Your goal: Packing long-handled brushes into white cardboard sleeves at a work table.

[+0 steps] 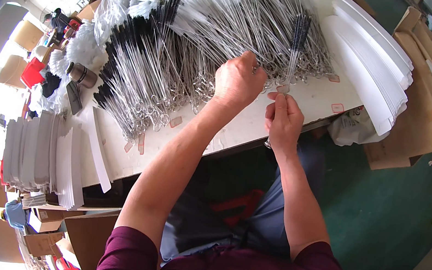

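Note:
My right hand (pixel 285 121) is closed on a small bunch of straw cleaning brushes, whose black bristles (pixel 299 33) point away from me over the pile. A metal loop pokes out below its fingers. My left hand (pixel 239 82) is closed in a pinch at the near edge of the pile, where a bit of metal loop shows at its fingertips; the rest of that brush is lost among the others. White-bristled brushes (pixel 234 5) lie heaped in front of both hands, their wire loops toward me. Black-bristled brushes (pixel 135 41) fan out on the left.
The white table (pixel 171 142) carries stacked white card strips (pixel 369 63) at right and more strips (pixel 37 148) at left. A metal flask (pixel 82 75) stands beside plastic bags (pixel 109 15). Cardboard boxes (pixel 425 98) lean at the right, by a white sack (pixel 357 130).

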The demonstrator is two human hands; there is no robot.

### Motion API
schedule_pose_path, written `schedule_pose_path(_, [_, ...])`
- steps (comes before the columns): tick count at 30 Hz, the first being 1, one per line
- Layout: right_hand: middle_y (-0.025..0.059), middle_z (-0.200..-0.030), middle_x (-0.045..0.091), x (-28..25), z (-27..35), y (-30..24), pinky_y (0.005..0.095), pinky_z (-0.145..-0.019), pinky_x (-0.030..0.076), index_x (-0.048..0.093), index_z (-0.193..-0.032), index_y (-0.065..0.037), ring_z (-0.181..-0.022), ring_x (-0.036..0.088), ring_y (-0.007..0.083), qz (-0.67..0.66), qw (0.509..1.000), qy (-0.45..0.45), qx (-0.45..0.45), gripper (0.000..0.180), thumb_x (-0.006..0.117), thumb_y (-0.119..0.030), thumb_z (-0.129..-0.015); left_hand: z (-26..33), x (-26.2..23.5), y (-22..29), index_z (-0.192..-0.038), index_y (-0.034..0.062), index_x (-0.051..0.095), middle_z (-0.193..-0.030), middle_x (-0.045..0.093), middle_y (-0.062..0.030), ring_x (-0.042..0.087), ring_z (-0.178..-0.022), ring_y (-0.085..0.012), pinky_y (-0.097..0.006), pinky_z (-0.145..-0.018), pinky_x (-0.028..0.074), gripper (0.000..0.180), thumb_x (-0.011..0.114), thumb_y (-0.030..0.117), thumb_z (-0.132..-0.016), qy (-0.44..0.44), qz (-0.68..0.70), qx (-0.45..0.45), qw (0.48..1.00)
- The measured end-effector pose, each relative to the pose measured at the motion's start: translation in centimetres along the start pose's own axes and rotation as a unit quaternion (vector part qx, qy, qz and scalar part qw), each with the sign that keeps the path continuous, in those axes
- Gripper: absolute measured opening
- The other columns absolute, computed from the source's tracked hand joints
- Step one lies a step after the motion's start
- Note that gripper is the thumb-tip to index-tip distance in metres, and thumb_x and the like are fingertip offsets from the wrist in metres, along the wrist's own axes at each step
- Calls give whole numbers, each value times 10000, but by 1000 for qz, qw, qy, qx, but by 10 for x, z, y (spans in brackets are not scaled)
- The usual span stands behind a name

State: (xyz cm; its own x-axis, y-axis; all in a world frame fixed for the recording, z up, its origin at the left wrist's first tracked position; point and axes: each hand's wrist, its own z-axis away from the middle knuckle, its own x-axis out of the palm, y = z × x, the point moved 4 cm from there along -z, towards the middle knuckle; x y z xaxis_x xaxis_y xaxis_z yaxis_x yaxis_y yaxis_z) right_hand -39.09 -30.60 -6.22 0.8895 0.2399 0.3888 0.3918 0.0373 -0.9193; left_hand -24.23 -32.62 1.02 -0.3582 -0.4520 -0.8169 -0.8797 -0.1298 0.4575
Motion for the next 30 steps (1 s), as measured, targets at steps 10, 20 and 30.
schedule_pose_path(10, [-20,-641,530,3,1,-2,237,-484,356,671,-973,-23,-528,452,52,-26,997,27,61,238,537,-205,-1051,-16,5,26,-1017,83,703,-791,717,-183,720,-780,-383,-487,-737,573,213,655,240,-881,-83,-87,84,989])
schedule_pose_path(20, [-16,-655,513,1,-2,8,225,-438,295,655,-1021,-16,-488,374,36,-5,1000,25,13,248,516,-210,-1089,-8,-16,21,-893,93,687,-774,662,-89,692,-655,-294,-401,-566,563,17,670,98,-891,23,-81,287,954])
schedule_pose_path(30, [-10,-664,528,0,-2,12,221,-443,323,648,-1041,-6,-500,399,37,-14,1000,16,-8,291,520,-260,-1104,5,-81,45,-742,87,588,-661,514,-35,614,-557,-196,-335,-472,519,138,713,52,-787,145,-48,380,912])
